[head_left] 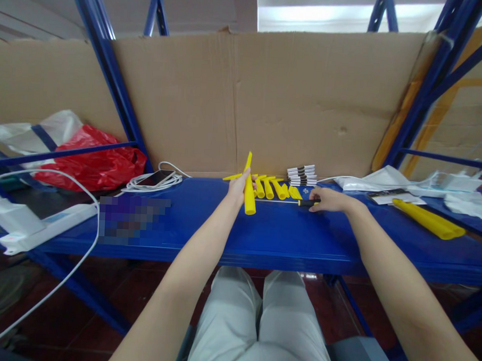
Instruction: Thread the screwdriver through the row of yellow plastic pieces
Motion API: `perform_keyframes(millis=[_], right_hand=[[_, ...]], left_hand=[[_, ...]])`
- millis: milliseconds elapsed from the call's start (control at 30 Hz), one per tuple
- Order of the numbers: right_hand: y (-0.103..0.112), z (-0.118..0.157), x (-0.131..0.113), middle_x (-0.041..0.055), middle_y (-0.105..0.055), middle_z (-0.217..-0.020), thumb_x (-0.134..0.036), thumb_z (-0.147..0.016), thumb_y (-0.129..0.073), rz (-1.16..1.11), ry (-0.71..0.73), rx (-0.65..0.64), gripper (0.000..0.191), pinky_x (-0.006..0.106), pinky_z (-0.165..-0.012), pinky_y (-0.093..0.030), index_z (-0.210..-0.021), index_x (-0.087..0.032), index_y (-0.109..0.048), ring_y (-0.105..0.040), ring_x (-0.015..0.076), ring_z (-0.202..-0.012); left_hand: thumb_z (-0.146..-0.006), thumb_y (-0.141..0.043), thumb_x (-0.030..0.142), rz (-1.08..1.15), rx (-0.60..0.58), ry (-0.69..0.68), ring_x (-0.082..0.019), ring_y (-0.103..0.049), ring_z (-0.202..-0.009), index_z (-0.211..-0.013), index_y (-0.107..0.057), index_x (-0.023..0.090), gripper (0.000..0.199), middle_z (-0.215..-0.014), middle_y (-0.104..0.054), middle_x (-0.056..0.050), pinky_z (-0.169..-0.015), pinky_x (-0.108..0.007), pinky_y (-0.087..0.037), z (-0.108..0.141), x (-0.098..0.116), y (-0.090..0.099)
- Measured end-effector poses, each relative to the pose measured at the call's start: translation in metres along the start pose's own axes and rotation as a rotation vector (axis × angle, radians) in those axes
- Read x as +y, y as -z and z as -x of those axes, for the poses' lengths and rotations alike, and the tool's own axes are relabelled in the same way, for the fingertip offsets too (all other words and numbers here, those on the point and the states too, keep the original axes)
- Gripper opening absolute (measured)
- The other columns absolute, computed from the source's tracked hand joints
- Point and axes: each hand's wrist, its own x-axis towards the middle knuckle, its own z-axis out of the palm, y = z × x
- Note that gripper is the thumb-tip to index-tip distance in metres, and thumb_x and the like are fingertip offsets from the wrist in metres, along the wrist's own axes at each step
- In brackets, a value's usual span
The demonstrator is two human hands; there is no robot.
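My left hand point(238, 189) is closed around a yellow tapered plastic tube point(250, 197), its wide end tilted toward me and its narrow tip pointing up and away. Thin yellow arms stick out to the left behind that hand; I cannot tell whether they belong to the held piece. My right hand point(324, 199) has its fingers on the black and yellow handle of a screwdriver point(306, 203). The screwdriver lies nearly level on the blue tabletop, its thin shaft pointing left toward the held tube. Several similar yellow pieces point(269, 188) lie in a row just behind the shaft.
Stacked white packs with black bands point(302, 175) lie behind the yellow pieces. A larger yellow tube point(429, 219) rests at the right near white plastic packaging point(372, 179). On the left are a coiled white cable point(155, 181), a power strip point(51, 228) and a red bag point(94, 158). Cardboard point(288, 97) walls the back.
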Motion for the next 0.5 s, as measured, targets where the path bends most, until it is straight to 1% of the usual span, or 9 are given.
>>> perform_keyframes(millis=[167, 267, 367, 500], right_hand=[[0.0006, 0.0008, -0.0016, -0.0001, -0.063, -0.07, -0.03, -0.061, -0.077, 0.018, 0.007, 0.003, 0.023, 0.03, -0.064, -0.042, -0.072, -0.024, -0.058, -0.06, 0.0213, -0.073], [0.0005, 0.0009, -0.0019, 0.0002, -0.063, -0.071, -0.029, -0.061, -0.077, 0.033, 0.01, 0.001, 0.022, 0.03, -0.064, -0.042, -0.072, -0.024, -0.058, -0.06, 0.0211, -0.073], [0.0, 0.0005, -0.0015, 0.0005, -0.063, -0.072, -0.029, -0.061, -0.077, 0.038, 0.0, -0.002, 0.022, 0.03, -0.064, -0.041, -0.072, -0.024, -0.058, -0.06, 0.021, -0.072], [-0.0009, -0.0007, 0.001, 0.0013, -0.065, -0.075, -0.033, -0.061, -0.078, 0.039, 0.0, -0.003, 0.025, 0.03, -0.066, -0.043, -0.074, -0.023, -0.06, -0.061, 0.022, -0.074]], left_hand=[[-0.092, -0.068, 0.025, -0.073, -0.003, 0.013, -0.008, -0.049, -0.035, -0.104, -0.068, 0.01, 0.02, -0.059, -0.067, -0.002, -0.038, -0.019, -0.043, 0.004, 0.0015, -0.0012], [-0.096, -0.062, 0.028, -0.112, -0.016, 0.019, -0.008, -0.047, -0.033, -0.104, -0.068, 0.009, 0.021, -0.058, -0.066, -0.002, -0.036, -0.019, -0.04, 0.0056, 0.0021, -0.0015], [-0.1, -0.055, 0.029, -0.114, -0.019, 0.02, -0.008, -0.049, -0.035, -0.105, -0.069, 0.009, 0.025, -0.062, -0.069, -0.003, -0.039, -0.019, -0.042, 0.006, 0.0021, -0.0015], [-0.095, -0.06, 0.019, -0.058, -0.045, -0.034, -0.007, -0.052, -0.037, -0.099, -0.07, 0.01, 0.014, -0.071, -0.072, -0.004, -0.042, -0.019, -0.044, 0.005, 0.0016, -0.0017]])
